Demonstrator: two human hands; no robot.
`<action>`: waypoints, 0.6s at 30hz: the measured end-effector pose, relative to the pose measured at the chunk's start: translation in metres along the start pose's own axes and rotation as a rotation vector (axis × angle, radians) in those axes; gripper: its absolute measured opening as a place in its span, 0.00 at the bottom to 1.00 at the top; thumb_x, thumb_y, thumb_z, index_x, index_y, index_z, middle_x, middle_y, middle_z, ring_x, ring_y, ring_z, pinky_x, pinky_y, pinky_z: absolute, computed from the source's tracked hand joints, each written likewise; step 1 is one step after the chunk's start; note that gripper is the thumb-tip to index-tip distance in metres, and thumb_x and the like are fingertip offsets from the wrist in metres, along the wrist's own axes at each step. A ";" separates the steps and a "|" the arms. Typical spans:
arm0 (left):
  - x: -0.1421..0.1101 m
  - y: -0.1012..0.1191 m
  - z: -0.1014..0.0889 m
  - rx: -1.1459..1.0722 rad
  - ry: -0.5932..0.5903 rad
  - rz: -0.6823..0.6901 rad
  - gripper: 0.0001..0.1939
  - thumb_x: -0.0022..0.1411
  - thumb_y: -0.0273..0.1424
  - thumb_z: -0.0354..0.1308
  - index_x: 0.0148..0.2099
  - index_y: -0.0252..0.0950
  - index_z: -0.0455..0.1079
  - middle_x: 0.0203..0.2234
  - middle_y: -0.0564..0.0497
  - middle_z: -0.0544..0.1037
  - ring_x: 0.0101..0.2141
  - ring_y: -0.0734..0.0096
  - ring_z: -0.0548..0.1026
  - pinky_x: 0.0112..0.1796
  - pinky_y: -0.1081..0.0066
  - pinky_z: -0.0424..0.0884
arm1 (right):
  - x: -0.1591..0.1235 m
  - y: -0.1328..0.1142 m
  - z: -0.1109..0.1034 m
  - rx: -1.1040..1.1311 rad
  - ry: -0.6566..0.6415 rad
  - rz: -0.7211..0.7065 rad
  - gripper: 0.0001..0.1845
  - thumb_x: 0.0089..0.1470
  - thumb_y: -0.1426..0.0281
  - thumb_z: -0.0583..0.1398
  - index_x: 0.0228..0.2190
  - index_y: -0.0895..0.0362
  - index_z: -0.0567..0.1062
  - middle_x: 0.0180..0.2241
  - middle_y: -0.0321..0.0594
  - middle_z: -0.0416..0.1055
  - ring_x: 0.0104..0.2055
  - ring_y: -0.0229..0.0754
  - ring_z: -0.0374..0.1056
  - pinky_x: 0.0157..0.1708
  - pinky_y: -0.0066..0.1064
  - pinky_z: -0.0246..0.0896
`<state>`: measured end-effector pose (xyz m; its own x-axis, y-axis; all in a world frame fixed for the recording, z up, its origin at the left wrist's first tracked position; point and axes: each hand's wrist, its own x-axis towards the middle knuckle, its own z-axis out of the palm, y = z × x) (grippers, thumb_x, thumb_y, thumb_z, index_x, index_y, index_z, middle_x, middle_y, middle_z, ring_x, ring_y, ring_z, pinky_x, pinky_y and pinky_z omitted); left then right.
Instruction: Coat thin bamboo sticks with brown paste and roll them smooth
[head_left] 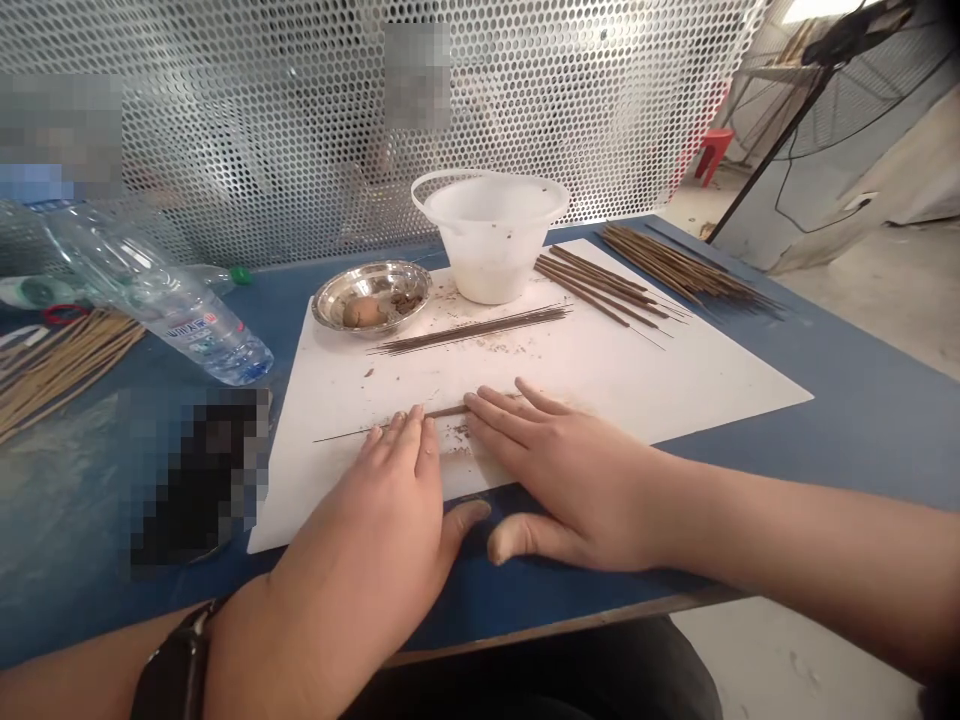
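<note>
Both my hands lie flat, palms down, on a white board [675, 390] on the blue table. My left hand [382, 530] and my right hand [559, 470] have their fingers stretched out over a thin brown incense stick [345, 434], pressing on it with the fingertips. The stick's bare thin end pokes out to the left of my left hand. Brown crumbs lie around the fingers. A dark watch strap sits on my left wrist.
Behind my hands lie a bundle of thin sticks [472, 330], a metal bowl [371, 296] holding a brown lump, a white plastic bucket [491, 235] and coated sticks [600, 285]. More sticks [682, 265] lie far right and far left [60, 365]. A plastic bottle [165, 300] lies left. A perforated metal screen stands behind.
</note>
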<state>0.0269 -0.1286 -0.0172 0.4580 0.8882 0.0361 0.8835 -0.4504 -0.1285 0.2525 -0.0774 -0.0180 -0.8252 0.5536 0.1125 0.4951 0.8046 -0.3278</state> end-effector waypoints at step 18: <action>0.010 0.008 0.004 -0.112 0.058 0.086 0.46 0.73 0.56 0.42 0.73 0.18 0.58 0.70 0.25 0.61 0.70 0.39 0.61 0.68 0.45 0.60 | 0.005 0.006 -0.001 0.084 -0.016 -0.015 0.58 0.63 0.34 0.46 0.71 0.70 0.58 0.73 0.70 0.50 0.77 0.68 0.43 0.73 0.66 0.36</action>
<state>0.0386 -0.1227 -0.0223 0.5343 0.8408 0.0874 0.8448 -0.5346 -0.0221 0.2520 -0.0695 -0.0184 -0.8369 0.5375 0.1033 0.4585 0.7915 -0.4040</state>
